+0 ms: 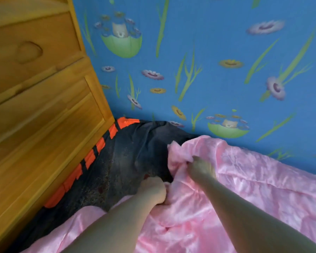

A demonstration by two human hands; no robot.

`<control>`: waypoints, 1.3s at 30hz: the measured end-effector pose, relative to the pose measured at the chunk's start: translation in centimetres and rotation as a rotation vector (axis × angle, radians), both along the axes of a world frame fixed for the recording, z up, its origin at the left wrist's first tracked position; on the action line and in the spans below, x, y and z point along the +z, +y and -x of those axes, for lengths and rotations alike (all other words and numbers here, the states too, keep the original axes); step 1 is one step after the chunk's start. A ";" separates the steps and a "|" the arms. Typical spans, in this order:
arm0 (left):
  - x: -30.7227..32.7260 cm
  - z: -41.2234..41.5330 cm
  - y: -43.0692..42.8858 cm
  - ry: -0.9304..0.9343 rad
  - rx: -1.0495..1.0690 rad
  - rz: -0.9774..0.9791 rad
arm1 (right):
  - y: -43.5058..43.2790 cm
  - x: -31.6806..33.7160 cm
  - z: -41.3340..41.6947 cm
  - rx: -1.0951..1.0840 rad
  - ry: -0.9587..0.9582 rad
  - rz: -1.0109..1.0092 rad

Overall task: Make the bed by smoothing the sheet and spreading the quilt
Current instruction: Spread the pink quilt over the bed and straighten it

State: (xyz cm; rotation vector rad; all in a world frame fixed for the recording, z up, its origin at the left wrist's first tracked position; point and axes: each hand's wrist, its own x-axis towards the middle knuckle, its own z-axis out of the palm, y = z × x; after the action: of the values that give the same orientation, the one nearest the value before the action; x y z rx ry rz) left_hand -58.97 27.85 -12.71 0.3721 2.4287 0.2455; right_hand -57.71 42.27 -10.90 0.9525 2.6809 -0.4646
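Observation:
A shiny pink quilt (244, 189) covers the right and near part of the bed, its top edge bunched up near the middle. My left hand (153, 190) grips a fold of the quilt's edge, fingers curled into the fabric. My right hand (201, 168) grips the bunched quilt corner a little farther up, near the wall. Beyond both hands lies a dark grey sheet (128, 157) with an orange striped border (88, 161), uncovered and slightly wrinkled toward the corner.
A wooden headboard unit with drawers (40, 106) stands along the left side of the bed. A blue wall with flower and bear wallpaper (217, 70) runs along the far side, meeting the headboard at the corner.

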 end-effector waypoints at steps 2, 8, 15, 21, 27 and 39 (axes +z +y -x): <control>4.6 4.1 -0.7 0.338 0.344 -0.226 | 0.6 5.7 4.3 -0.059 0.311 0.045; 15.6 15.9 -5.0 0.867 0.606 -0.582 | 0.4 17.0 15.9 0.034 0.778 0.392; 7.7 14.1 -5.1 0.281 -0.022 0.025 | -1.6 9.7 16.6 0.399 0.081 0.227; 4.4 13.5 -5.3 0.450 -0.180 0.180 | -2.5 2.9 14.7 0.427 -0.021 0.036; 0.8 15.4 -2.9 0.448 -0.215 0.174 | -1.6 -1.8 15.7 0.344 0.022 -0.007; -10.9 25.9 -0.4 0.635 -0.446 0.275 | 3.5 -15.3 19.1 0.226 0.102 -0.113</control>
State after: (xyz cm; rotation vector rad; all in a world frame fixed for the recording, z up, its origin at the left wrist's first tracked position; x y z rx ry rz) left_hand -84.84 27.45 -23.59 0.9608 2.8372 -0.4668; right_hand -76.84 45.74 -26.23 0.6571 2.8893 -0.3239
